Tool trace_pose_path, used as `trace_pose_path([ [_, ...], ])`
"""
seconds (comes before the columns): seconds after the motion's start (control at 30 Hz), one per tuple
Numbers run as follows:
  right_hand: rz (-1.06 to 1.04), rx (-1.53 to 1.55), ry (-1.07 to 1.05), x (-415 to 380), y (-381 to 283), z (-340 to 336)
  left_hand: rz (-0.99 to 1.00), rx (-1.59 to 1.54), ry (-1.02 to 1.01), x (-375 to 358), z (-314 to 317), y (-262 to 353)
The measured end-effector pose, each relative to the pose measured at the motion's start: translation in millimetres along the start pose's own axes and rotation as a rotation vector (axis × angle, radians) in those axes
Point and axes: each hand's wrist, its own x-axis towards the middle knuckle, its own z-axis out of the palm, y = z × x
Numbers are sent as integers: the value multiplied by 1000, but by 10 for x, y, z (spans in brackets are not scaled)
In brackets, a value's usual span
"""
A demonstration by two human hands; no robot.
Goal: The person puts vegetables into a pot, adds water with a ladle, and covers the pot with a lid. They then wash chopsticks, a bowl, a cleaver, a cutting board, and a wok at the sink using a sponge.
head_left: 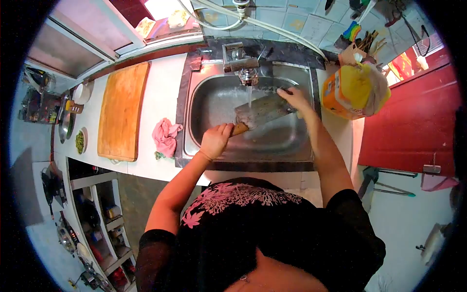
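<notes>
A cleaver with a broad grey blade (265,109) lies tilted over the sink basin (204,97), under water running from the faucet (248,75). My left hand (216,140) is wrapped round its wooden handle (240,128). At the blade's far end is my right hand (296,101), its fingers curled at the upper corner. Something dark shows by those fingertips and a yellowish bit under the palm; I cannot make out what they are. The water splashes onto the blade close to the handle.
Left of the sink, a pink cloth (166,137) and a wooden cutting board (123,112) lie on the white counter, with a small dish of green pieces (80,140) beyond. A yellow and orange bag (352,92) stands right of the sink, near a red door (408,126).
</notes>
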Motion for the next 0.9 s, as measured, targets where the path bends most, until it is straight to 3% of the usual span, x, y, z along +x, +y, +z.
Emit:
trace_pose_path([
  [0.13, 323, 769, -224, -55, 265, -276, -37, -40, 3, 118, 122, -57],
  [0.27, 229, 1023, -88, -249, -88, -569, -221, -191, 50, 484, 543, -89],
  [0.37, 55, 1068, -74, -224, -174, -669, -465, -401, -131, 935, 274, 163],
  [0.4, 31, 1073, -79, -211, -158, -701, -391, -425, 0, 943, 381, 112],
  [0.47, -18, 1085, -88, -197, -95, -765, -202, -415, 37, 873, 580, -111],
  [0.5, -6, 973, -86, -249, -154, -798, -107, -408, 53, 835, 572, -207],
  [0.57, 19, 748, -86, -352, -275, -839, -129, -427, -135, 683, 514, -326],
  [0.67, 110, 742, -85, -205, -104, -383, -214, -321, -252, 441, 146, -284],
  [0.73, 17, 511, -149, -33, 76, -43, -250, -190, -279, 288, -78, -276],
  [0.83, -103, 227, 8, 476, 382, 439, -255, -14, -303, 39, -257, -344],
  [0.87, -166, 125, -86, 485, 30, 283, -254, 21, -291, -31, -309, -370],
  [0.9, -193, 83, -40, 534, -228, 211, -256, 58, -278, -77, -361, -381],
])
